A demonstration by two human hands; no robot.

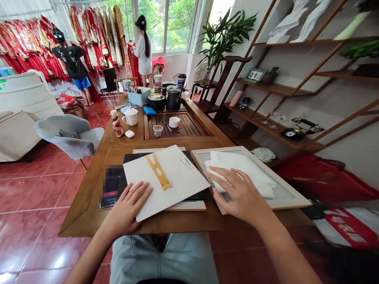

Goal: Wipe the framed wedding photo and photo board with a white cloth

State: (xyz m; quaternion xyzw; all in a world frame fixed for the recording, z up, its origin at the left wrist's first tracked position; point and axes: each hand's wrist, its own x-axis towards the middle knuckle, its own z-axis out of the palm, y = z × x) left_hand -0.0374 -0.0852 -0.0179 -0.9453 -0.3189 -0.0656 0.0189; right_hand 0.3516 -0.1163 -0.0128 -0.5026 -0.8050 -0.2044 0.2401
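My left hand (133,205) rests with its fingers stretched over the lower left edge of a white sheet of card (183,177). On the card lies a flat yellow piece (159,172) with two prongs and a small animal face. Beneath the card are a black board (128,159) and a pale frame (192,205). My right hand (237,191) is spread over a wood-edged mesh frame (284,199), beside folded white cloth or tissue (251,173); I cannot tell whether its fingers touch it. A dark phone (111,187) lies left of the card.
Further back on the wooden table (85,209) stand a bottle (117,124), a lidded white teapot (130,116), a slatted tea tray (189,132), a white cup (174,122) and a kettle (173,98). Shelves (284,90) line the right. Two people (145,55) stand near hanging garments.
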